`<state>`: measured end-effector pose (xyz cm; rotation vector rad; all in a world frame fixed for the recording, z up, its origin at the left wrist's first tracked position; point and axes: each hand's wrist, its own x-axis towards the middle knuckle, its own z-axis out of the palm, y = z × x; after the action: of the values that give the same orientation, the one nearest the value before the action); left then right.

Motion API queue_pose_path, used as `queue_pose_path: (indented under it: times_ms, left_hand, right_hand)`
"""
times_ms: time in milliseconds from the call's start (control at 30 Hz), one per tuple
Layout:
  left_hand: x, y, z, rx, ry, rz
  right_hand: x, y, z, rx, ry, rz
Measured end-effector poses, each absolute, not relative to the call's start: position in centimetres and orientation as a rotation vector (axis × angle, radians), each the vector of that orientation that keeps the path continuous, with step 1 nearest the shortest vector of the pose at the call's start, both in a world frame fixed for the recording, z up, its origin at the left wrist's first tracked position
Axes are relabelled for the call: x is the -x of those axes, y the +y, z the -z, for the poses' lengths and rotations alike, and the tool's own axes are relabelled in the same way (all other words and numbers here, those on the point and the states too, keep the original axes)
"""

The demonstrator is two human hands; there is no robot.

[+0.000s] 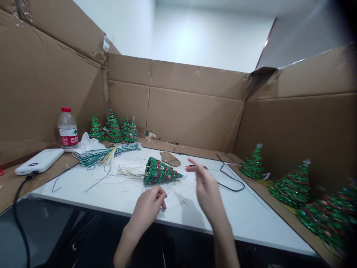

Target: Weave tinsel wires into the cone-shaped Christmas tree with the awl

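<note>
A small green glitter tree [159,171] with red trim lies on its side in the middle of the white board [117,193]. My left hand [149,205] rests on the board just below the tree, its fingers curled and pinched together; what they pinch is too small to name. My right hand [205,186] hovers to the tree's right with fingers stretched out and apart, holding nothing. A bundle of green and yellow wires [107,154] lies left of the tree, with loose strands spread toward it.
Cardboard walls [192,111] enclose the desk. Several finished small trees [115,130] stand at the back left, larger ones [292,186] along the right. A water bottle [67,129], a white power bank [39,160] with cable, a black cable [230,178] and a cardboard scrap [170,159] lie around.
</note>
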<state>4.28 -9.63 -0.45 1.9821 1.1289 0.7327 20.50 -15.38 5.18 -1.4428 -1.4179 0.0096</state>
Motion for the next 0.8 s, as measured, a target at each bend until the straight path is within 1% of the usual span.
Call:
queue_pose_path:
  times_ms: [67,167,233,333,433,533,800]
  left_hand:
    - [-4.3,-9.6,0.5,-1.987,1.119,-0.735]
    - [-4.4,-9.4,0.4,-1.957,1.123,-0.758]
    - [-4.2,-9.1,0.2,-1.950,1.121,-0.792]
    - [-3.5,-8.4,0.3,-1.922,1.101,-0.827]
    - [-1.8,-7.4,0.6,-1.843,1.204,-0.884]
    - [-0.1,-6.3,1.0,-1.876,1.388,-0.970]
    - [-1.4,-4.2,2.1,-2.105,1.295,-1.055]
  right_hand:
    - [-19.4,-14.3,-4.3,1.422,-1.662,-0.135]
    - [-18.5,-13.1,-3.3,1.512,-1.898,-0.277]
    - [-18.3,-12.6,-2.9,1.559,-1.960,-0.369]
    - [-18.3,-12.2,-2.6,1.504,-1.957,-0.441]
    - [-18.2,-11.9,-2.5,1.450,-1.921,-0.456]
    - [-18.2,-11.5,-2.3,1.457,-1.861,-0.381]
    - [-18.2,-10.7,-1.9,1.526,-1.756,-0.255]
